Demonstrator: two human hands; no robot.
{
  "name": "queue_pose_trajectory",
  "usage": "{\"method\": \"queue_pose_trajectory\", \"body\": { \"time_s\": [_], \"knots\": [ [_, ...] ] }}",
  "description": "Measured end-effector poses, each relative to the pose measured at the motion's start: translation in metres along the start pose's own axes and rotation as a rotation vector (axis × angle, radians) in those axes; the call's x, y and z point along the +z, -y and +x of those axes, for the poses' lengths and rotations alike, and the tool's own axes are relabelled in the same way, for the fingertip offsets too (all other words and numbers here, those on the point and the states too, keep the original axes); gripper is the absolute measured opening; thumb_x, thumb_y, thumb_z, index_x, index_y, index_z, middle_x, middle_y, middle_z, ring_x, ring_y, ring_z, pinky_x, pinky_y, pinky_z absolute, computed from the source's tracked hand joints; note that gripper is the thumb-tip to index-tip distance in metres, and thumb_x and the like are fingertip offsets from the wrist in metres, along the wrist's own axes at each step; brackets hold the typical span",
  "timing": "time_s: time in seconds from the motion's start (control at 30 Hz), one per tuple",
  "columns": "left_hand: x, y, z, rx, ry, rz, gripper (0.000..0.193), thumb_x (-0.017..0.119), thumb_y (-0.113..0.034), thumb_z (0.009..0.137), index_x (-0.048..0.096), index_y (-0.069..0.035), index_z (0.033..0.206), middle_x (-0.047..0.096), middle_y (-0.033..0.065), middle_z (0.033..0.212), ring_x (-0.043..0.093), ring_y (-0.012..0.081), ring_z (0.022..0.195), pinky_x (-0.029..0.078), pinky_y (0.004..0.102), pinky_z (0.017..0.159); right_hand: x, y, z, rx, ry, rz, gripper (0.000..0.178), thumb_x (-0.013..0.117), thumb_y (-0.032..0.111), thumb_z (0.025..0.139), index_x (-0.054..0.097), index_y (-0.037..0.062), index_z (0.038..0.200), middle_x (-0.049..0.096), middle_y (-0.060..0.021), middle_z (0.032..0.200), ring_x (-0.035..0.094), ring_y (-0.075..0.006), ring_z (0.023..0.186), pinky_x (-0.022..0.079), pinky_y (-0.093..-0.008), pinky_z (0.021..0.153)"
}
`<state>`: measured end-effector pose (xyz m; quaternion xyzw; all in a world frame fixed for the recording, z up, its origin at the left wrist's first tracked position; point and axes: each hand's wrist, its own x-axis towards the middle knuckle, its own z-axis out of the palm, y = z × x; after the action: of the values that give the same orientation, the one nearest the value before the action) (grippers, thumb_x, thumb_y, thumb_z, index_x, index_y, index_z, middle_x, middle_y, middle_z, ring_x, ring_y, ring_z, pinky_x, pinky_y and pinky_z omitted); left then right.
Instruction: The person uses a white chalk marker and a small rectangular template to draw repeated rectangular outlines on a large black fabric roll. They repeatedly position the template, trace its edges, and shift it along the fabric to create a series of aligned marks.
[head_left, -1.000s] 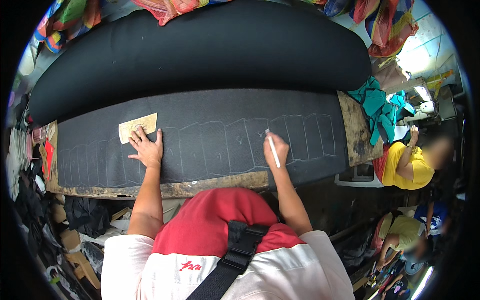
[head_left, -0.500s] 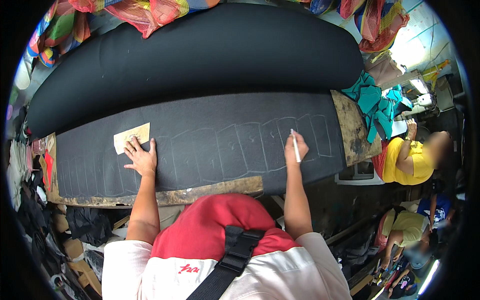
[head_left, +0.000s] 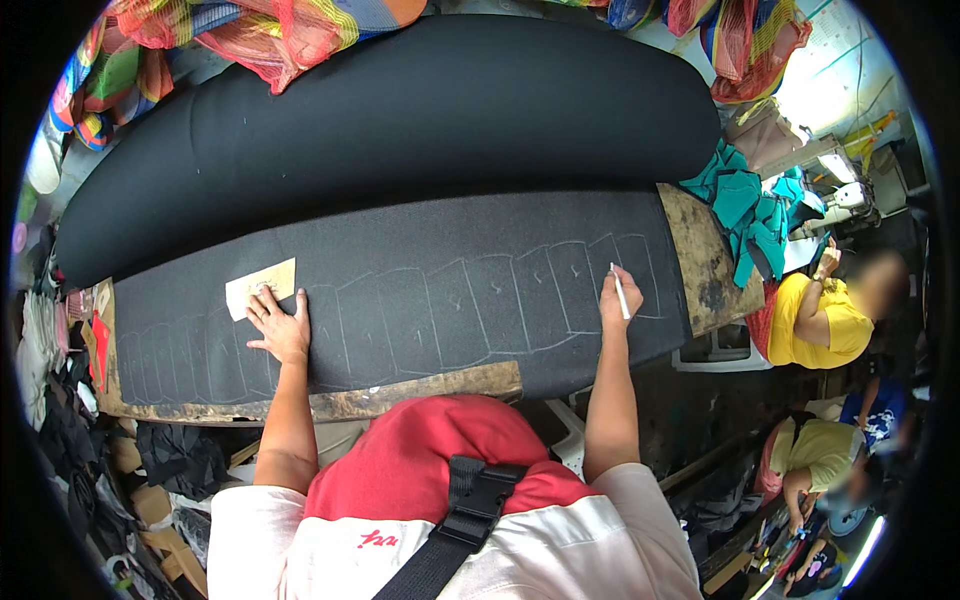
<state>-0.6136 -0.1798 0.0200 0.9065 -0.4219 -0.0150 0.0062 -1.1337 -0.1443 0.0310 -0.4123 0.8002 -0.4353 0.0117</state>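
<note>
marker [head_left: 623, 300] in right hand [head_left: 612, 302] points away, long axis leaning slightly left.

dark cloth [head_left: 470, 228] flat (pale-outlined); tan card [head_left: 246, 290] atop, left; white pen [head_left: 621, 297] slanted, right

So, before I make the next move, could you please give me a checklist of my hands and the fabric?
1. Slim white marking stick secure in the right hand: ok, gripped in the fingers.
2. Stick's tip touching the dark grey fabric sheet: cannot tell.
3. Left hand on the flat tan rectangular card: ok, fingers overlap its lower part.
4. Sheet smooth around the thin pale outlines: ok, no fold visible.
5. Outlines beneath the hands complete: cannot tell, covered.
6. Crumpled teal fabric pieces off the outlines: ok, piled to the right.
</note>
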Motion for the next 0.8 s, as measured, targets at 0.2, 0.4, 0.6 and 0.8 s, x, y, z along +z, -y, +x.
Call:
{"method": "queue_pose_trajectory", "body": {
  "time_s": [0.2, 0.4, 0.6, 0.8],
  "knots": [
    [0.0, 0.0, 0.0, 0.0, -0.015, 0.0, 0.08, 0.044, -0.068, 0.082, 0.028, -0.022, 0.146, 0.021, 0.0093, 0.153, 0.014, 0.0306, 0.141, 0.016, 0.0739, 0.099, -0.02, -0.014, -0.011, 0.003, 0.117, -0.009, 0.021, 0.061, 0.01, 0.078, 0.068, -0.0047, 0.092, 0.066, -0.0193, 0.071, 0.066, -0.0237, 0.065, 0.051, -0.0324, 0.065],
    [0.0, -0.001, 0.0, -0.006, -0.005, 0.02, 0.08, 0.044, -0.068, 0.082, 0.027, -0.022, 0.146, 0.021, 0.0094, 0.153, 0.015, 0.0306, 0.141, 0.016, 0.0738, 0.099, -0.008, -0.04, 0.028, -0.017, -0.131, -0.153, 0.019, 0.062, 0.012, 0.079, 0.069, -0.0014, 0.091, 0.067, -0.0208, 0.078, 0.068, -0.0329, 0.072, 0.053, -0.0381, 0.067],
    [-0.002, -0.001, 0.0, -0.01, 0.006, 0.007, 0.081, 0.044, -0.068, 0.082, 0.027, -0.022, 0.146, 0.021, 0.0094, 0.152, 0.015, 0.0304, 0.141, 0.017, 0.0733, 0.099, -0.025, -0.056, 0.055, -0.038, 0.053, -0.188, 0.021, 0.063, 0.013, 0.079, 0.069, -0.0002, 0.093, 0.068, -0.0185, 0.078, 0.068, -0.0297, 0.073, 0.052, -0.0355, 0.068],
    [0.0, -0.001, -0.002, 0.006, -0.036, 0.007, 0.081, 0.046, -0.068, 0.081, 0.029, -0.021, 0.145, 0.022, 0.0107, 0.152, 0.017, 0.0302, 0.141, 0.018, 0.0728, 0.099, -0.023, -0.077, 0.053, 0.033, -0.005, -0.119, 0.019, 0.064, 0.012, 0.078, 0.069, -0.0001, 0.091, 0.069, -0.0163, 0.078, 0.068, -0.0256, 0.074, 0.052, -0.0337, 0.07]
  ]
}}
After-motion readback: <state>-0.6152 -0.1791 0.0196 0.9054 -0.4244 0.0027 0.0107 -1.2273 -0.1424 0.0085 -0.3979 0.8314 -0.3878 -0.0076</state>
